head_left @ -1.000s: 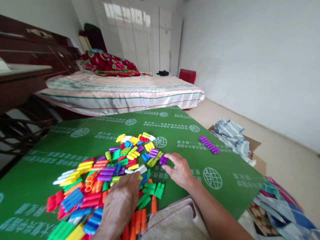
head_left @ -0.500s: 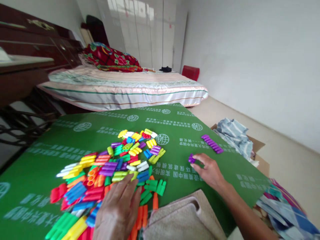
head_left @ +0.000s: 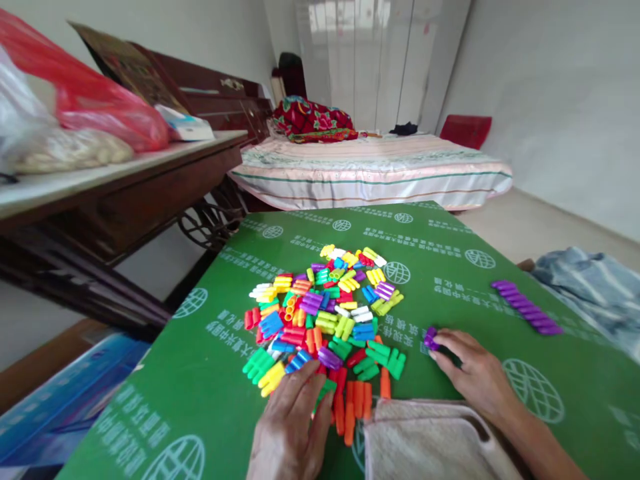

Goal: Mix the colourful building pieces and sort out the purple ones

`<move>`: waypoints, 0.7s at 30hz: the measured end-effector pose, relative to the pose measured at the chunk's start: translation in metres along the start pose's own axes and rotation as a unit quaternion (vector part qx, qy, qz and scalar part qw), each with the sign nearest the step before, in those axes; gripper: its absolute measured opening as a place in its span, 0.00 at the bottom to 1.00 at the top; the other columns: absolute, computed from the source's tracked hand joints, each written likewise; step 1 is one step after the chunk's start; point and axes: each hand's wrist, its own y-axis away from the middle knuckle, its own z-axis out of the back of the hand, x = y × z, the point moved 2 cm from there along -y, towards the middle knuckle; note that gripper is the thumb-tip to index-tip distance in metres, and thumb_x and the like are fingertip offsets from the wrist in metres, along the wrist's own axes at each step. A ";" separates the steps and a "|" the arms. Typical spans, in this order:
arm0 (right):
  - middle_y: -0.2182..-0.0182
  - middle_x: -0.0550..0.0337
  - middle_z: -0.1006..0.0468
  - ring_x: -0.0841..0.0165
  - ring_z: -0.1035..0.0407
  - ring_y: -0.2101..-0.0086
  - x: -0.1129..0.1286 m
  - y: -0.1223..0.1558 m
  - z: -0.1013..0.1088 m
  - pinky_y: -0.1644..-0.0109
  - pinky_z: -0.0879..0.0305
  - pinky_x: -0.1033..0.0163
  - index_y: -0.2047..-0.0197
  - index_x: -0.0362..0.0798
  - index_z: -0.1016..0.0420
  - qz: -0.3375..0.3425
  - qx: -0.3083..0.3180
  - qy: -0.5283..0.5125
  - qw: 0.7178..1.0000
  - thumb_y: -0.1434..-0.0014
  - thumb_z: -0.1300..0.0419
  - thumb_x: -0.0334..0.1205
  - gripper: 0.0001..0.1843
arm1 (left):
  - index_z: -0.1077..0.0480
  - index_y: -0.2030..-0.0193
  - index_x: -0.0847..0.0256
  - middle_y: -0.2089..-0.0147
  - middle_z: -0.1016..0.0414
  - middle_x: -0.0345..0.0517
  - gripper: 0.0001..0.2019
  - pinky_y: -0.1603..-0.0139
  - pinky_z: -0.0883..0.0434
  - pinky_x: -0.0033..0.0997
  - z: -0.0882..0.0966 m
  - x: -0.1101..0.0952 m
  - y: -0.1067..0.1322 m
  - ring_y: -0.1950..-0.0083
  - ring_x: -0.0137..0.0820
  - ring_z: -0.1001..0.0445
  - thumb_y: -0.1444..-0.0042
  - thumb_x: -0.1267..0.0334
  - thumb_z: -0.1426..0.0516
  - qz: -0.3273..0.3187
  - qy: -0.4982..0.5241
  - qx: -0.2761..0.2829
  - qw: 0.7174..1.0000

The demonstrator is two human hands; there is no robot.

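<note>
Right hand (head_left: pixel 475 373) at about 4 o'clock on the green board (head_left: pixel 210 347), palm down, fingertips pinching a small purple piece (head_left: pixel 431 338) — piece pressed against the board at the hand's 10 o'clock edge. Purple piece apart from the heap, just off its 3 o'clock side. Row of purple pieces (head_left: pixel 527 307) joined in a line at 2 o'clock from the right hand, well apart from it, slanting across the board toward the right edge.

Left hand (head_left: pixel 293 430) at 6 o'clock, laid flat and open, fingers spread, holding nothing; fingertips touching the near edge of the heap of coloured pieces (head_left: pixel 325 313) — over a green and a purple piece there. Heap itself at board centre: yellow, red, orange, green, blue, white, purple mixed, orange pieces (head_left: pixel 357 400) lined up between the two hands.

Beige towel (head_left: pixel 425 440) at 5 o'clock, under the right wrist, just beside the left hand. Dark wooden table (head_left: pixel 150 180) at 9 o'clock with a red plastic bag (head_left: pixel 100 107) on top. Bed (head_left: pixel 370 173) at 12 o'clock past the board. Striped cloth (head_left: pixel 590 287) at 3 o'clock, off the board.
</note>
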 end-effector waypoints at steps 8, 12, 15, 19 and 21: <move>0.57 0.57 0.20 0.62 0.25 0.58 0.001 0.007 -0.009 0.53 0.27 0.55 0.57 0.54 0.23 0.036 -0.022 0.044 0.998 0.38 0.45 0.45 0.12 | 0.32 0.50 0.63 0.47 0.29 0.55 0.13 0.53 0.22 0.42 -0.010 0.009 -0.029 0.49 0.40 0.27 0.37 0.64 0.51 0.007 -0.063 0.052 0.997; 0.57 0.56 0.20 0.62 0.25 0.58 0.001 0.008 -0.010 0.52 0.27 0.54 0.57 0.54 0.22 0.030 -0.027 0.044 0.998 0.38 0.46 0.45 0.12 | 0.31 0.52 0.63 0.46 0.29 0.54 0.11 0.51 0.23 0.45 -0.017 0.024 -0.045 0.47 0.42 0.29 0.38 0.66 0.51 0.038 -0.075 0.079 0.993; 0.57 0.56 0.20 0.62 0.25 0.58 0.003 0.008 -0.010 0.52 0.27 0.54 0.58 0.54 0.22 0.020 -0.033 0.028 0.999 0.39 0.45 0.45 0.11 | 0.31 0.52 0.64 0.46 0.29 0.55 0.11 0.49 0.25 0.47 -0.017 0.034 -0.057 0.46 0.43 0.29 0.38 0.65 0.50 0.045 -0.077 0.084 0.992; 0.58 0.56 0.20 0.63 0.26 0.58 0.002 0.004 -0.005 0.52 0.27 0.56 0.56 0.53 0.24 -0.001 -0.040 -0.010 0.999 0.40 0.43 0.42 0.10 | 0.32 0.52 0.62 0.46 0.30 0.54 0.13 0.50 0.25 0.45 -0.011 0.035 -0.055 0.48 0.41 0.29 0.35 0.59 0.52 0.021 -0.042 0.054 0.997; 0.58 0.56 0.20 0.63 0.26 0.58 -0.007 0.000 0.004 0.51 0.28 0.56 0.55 0.52 0.24 -0.022 -0.046 -0.018 0.999 0.41 0.43 0.40 0.11 | 0.34 0.48 0.58 0.43 0.32 0.52 0.15 0.50 0.25 0.44 -0.008 0.035 -0.040 0.46 0.41 0.30 0.35 0.55 0.51 0.005 -0.013 0.026 1.000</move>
